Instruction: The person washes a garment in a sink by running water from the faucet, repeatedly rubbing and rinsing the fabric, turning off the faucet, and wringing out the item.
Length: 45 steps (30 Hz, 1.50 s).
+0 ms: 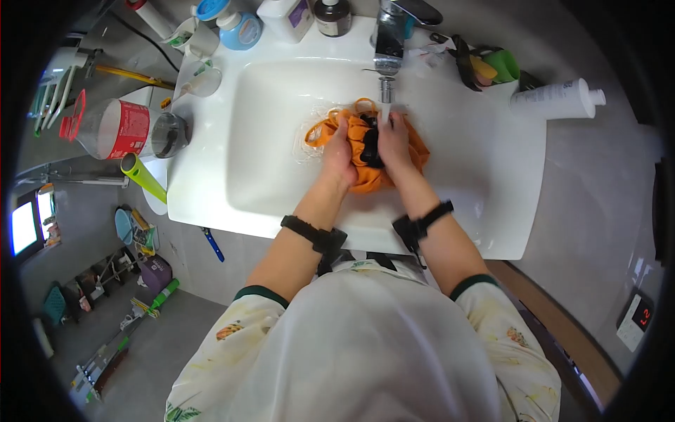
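Observation:
An orange cloth item (365, 181) with black parts lies bunched in the white sink (264, 141), below the faucet (389, 46). Water runs from the spout onto it, and clear water spreads to its left. My left hand (339, 156) grips the cloth's left side, thumb pointing up. On the right side, my right hand (394, 141) is closed on the cloth beside the black part, right under the stream. Both wrists wear black straps.
Bottles, including a blue one (240, 32) and a dark one (332, 17), line the back edge. A large plastic bottle (130, 130) lies left. A white bottle (559, 100) and a green cup (502, 66) sit right.

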{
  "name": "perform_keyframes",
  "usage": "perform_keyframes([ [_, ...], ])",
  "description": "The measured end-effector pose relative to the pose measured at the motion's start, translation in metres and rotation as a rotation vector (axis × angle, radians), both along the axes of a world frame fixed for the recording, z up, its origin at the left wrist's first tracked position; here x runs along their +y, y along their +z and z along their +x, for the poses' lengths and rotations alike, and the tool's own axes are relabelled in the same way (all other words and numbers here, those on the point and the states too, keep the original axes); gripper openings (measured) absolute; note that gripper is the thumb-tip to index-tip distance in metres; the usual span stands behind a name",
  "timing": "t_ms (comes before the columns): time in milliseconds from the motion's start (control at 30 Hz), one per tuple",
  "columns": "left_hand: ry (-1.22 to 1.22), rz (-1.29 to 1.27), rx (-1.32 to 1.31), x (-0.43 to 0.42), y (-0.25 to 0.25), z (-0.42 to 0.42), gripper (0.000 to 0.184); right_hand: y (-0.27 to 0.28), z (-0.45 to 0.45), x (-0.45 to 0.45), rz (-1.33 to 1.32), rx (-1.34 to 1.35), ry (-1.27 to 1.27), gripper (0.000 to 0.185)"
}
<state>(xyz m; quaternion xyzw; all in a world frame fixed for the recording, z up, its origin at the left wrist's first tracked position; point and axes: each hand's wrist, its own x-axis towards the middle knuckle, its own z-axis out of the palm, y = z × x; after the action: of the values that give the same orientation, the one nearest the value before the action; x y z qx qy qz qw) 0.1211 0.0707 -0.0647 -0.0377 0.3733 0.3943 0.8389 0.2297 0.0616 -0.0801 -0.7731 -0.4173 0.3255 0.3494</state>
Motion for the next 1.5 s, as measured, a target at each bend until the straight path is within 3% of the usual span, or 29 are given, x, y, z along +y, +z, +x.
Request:
perform_keyframes([
  [67,0.087,0.102,0.084,0.014,-0.027,-0.012,0.043,0.044,-0.025,-0.027,0.362,-0.175,0.213,0.024],
  [133,0.077,0.069,0.052,0.012,-0.004,-0.006,0.044,0.035,-0.031,-0.024,0.262,-0.177,0.219,0.023],
  [200,-0.175,0.104,0.432,0.008,-0.013,0.0,0.044,0.009,-0.01,-0.001,0.007,-0.196,0.32,0.025],
  [233,-0.191,0.027,0.203,0.001,0.011,0.002,0.042,-0.01,0.007,0.008,-0.018,-0.144,0.272,0.028],
  [300,-0.151,0.023,0.179,-0.009,0.025,0.005,0.042,-0.015,0.016,0.014,-0.04,-0.094,0.219,0.03],
  [367,0.0,-0.002,0.094,-0.008,0.013,0.0,0.039,0.006,0.015,0.009,-0.237,0.925,-0.396,0.036],
  [400,0.007,-0.005,0.091,-0.001,-0.01,-0.004,0.039,0.012,0.004,-0.001,-0.241,0.921,-0.391,0.036],
  [467,0.112,0.088,0.03,0.011,-0.047,-0.013,0.037,0.021,-0.027,-0.024,0.498,-0.371,0.035,0.045],
  [500,0.105,0.042,-0.007,0.008,-0.028,-0.011,0.036,0.016,-0.026,-0.019,0.499,-0.369,0.036,0.045],
  [533,0.101,0.046,-0.007,0.007,-0.009,-0.008,0.036,0.005,-0.021,-0.009,0.28,-0.253,0.072,0.045],
  [600,-0.087,0.089,0.287,-0.001,0.016,-0.002,0.038,-0.011,-0.006,0.004,-0.156,-0.017,0.139,0.046],
  [633,-0.152,0.091,0.118,-0.01,0.012,-0.001,0.037,0.0,0.01,0.006,-0.122,0.261,0.081,0.049],
  [733,-0.061,0.115,0.091,-0.016,0.01,-0.004,0.037,0.024,0.017,0.008,-0.18,0.383,0.002,0.043],
  [800,-0.028,0.098,0.044,-0.02,0.016,-0.025,0.026,0.03,0.035,-0.007,-0.182,0.379,0.082,0.045],
  [867,-0.279,0.445,0.579,-0.021,0.019,-0.053,0.013,0.019,0.06,-0.019,-0.353,0.322,0.343,0.045],
  [900,-0.414,0.511,0.764,-0.025,0.02,-0.063,0.013,0.022,0.061,-0.021,-0.259,0.214,0.217,0.04],
  [933,-0.411,0.512,0.767,-0.031,0.02,-0.066,0.013,0.024,0.061,-0.021,-0.256,0.215,0.22,0.04],
  [1000,-0.657,0.88,1.302,-0.043,0.023,-0.071,0.02,0.033,0.058,-0.02,-0.048,0.742,-0.262,0.033],
  [1033,-0.669,0.99,1.481,-0.046,0.025,-0.069,0.034,0.039,0.049,-0.021,-0.014,0.935,-0.316,0.033],
  [1067,-0.667,0.992,1.483,-0.045,0.025,-0.063,0.034,0.045,0.04,-0.022,-0.011,0.937,-0.315,0.033],
  [1133,-0.514,0.689,1.071,-0.03,0.031,-0.044,0.046,0.068,0.021,-0.021,0.013,1.299,-0.466,0.04],
  [1167,-0.414,0.411,0.722,-0.019,0.03,-0.036,0.058,0.076,0.014,-0.024,0.023,1.386,-0.418,0.042],
  [1200,-0.405,0.412,0.726,-0.01,0.029,-0.028,0.058,0.079,0.006,-0.025,0.021,1.388,-0.408,0.042],
  [1267,-0.227,0.177,0.399,0.004,0.027,-0.009,0.05,0.084,-0.012,-0.029,-0.059,1.493,-0.425,0.047],
  [1300,-0.255,0.173,0.566,0.004,0.025,0.002,0.04,0.07,-0.029,-0.035,0.046,0.939,-0.243,0.049],
  [1333,-0.145,0.263,0.105,0.012,-0.087,0.002,0.06,0.068,-0.041,-0.046,0.131,0.183,0.071,0.046],
  [1400,-0.223,0.215,0.281,-0.008,-0.015,0.0,0.043,0.068,-0.037,-0.04,0.058,-0.037,0.218,0.045],
  [1433,-0.23,0.213,0.279,-0.014,-0.007,0.005,0.043,0.063,-0.03,-0.026,0.055,-0.038,0.211,0.045],
  [1500,-0.05,0.097,0.394,-0.032,-0.002,0.021,0.039,0.046,-0.003,0.005,-0.256,-0.17,0.119,0.045],
])
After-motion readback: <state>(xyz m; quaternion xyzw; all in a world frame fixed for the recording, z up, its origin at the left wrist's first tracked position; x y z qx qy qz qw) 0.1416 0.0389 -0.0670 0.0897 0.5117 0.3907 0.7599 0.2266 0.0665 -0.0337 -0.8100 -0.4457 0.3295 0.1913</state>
